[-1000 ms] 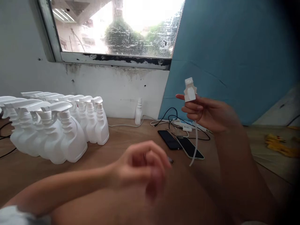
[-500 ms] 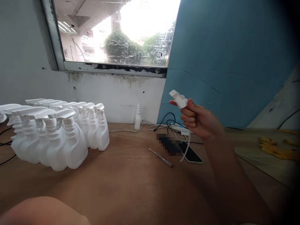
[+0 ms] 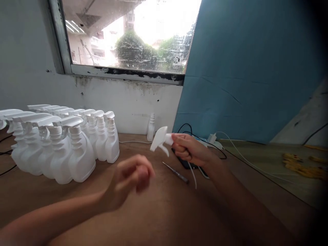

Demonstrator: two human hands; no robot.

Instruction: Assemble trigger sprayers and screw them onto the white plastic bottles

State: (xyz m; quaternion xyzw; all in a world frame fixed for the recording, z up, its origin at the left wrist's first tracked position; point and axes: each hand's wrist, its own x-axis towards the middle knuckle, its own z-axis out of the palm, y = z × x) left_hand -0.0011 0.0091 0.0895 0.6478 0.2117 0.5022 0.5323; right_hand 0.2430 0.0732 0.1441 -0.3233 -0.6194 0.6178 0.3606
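Note:
My right hand (image 3: 188, 147) is closed around the collar of a white trigger sprayer head (image 3: 160, 139), above the tabletop. The sprayer's nozzle end points left, and its trigger hangs down. Below my fist dangles a thin, pale dip tube (image 3: 193, 176). To the left, lower and nearer, is my left hand (image 3: 133, 177), blurred by motion. Its fingers look curled, no object shows in it, and it is apart from the sprayer head. White spray bottles (image 3: 82, 155) stand in rows at the left with sprayer heads on top.
A screwdriver (image 3: 176, 172) lies on the brown table (image 3: 143, 225). Behind my right hand are a dark phone (image 3: 187, 163), cables and a white power strip (image 3: 214, 145). One white bottle without a sprayer head (image 3: 151, 127) stands by the wall. Yellow items (image 3: 302, 164) lie far right.
My right hand has moved left and down with the sprayer head, turning it so the nozzle end points left. My left hand has come into view from the lower left.

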